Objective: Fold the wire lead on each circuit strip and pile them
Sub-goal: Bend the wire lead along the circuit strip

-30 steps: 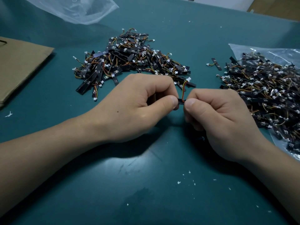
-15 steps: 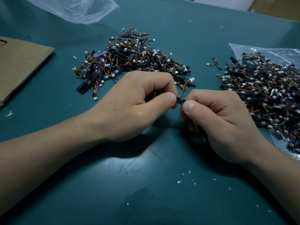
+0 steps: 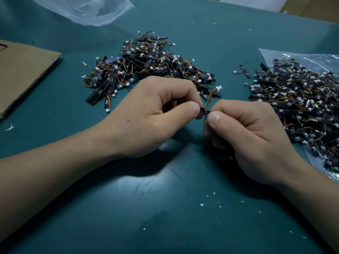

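Note:
My left hand and my right hand meet over the middle of the green table, thumbs nearly touching. Between them they pinch a small black circuit strip; most of it is hidden inside my fingers. Its orange and yellow wire lead rises from the strip and ends in a white connector. A pile of black strips with folded leads lies just behind my left hand. A second heap of strips lies on a clear plastic bag at the right.
A single loose strip lies between the two heaps. Flat brown cardboard covers the left edge. An empty clear bag sits at the back left. White crumbs dot the green table near me.
The wire lead has swung a little to the right and stands higher above the strip. Both hands stay in place with small finger shifts.

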The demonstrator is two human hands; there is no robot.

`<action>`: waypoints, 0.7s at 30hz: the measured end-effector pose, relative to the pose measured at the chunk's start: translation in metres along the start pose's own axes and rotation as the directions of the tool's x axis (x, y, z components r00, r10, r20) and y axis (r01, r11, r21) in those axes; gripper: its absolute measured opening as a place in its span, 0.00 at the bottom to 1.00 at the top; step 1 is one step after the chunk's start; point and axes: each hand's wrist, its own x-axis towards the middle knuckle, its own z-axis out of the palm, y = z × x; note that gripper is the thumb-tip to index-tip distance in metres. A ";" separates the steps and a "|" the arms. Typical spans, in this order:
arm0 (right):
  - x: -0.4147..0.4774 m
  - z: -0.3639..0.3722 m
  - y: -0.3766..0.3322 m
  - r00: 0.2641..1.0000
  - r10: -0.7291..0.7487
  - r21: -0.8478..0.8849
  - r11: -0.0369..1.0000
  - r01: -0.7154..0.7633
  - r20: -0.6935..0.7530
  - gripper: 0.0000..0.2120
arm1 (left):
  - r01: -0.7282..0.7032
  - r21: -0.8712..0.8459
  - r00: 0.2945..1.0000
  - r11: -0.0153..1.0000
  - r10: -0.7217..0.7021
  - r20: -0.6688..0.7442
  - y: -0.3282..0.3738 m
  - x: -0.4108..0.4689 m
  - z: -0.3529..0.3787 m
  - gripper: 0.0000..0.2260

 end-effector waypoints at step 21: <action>0.001 0.001 0.001 0.982 -0.139 -0.212 0.963 0.164 0.127 0.19 | 0.017 -0.077 0.999 0.997 -0.014 0.038 -0.004 0.001 -0.002 0.07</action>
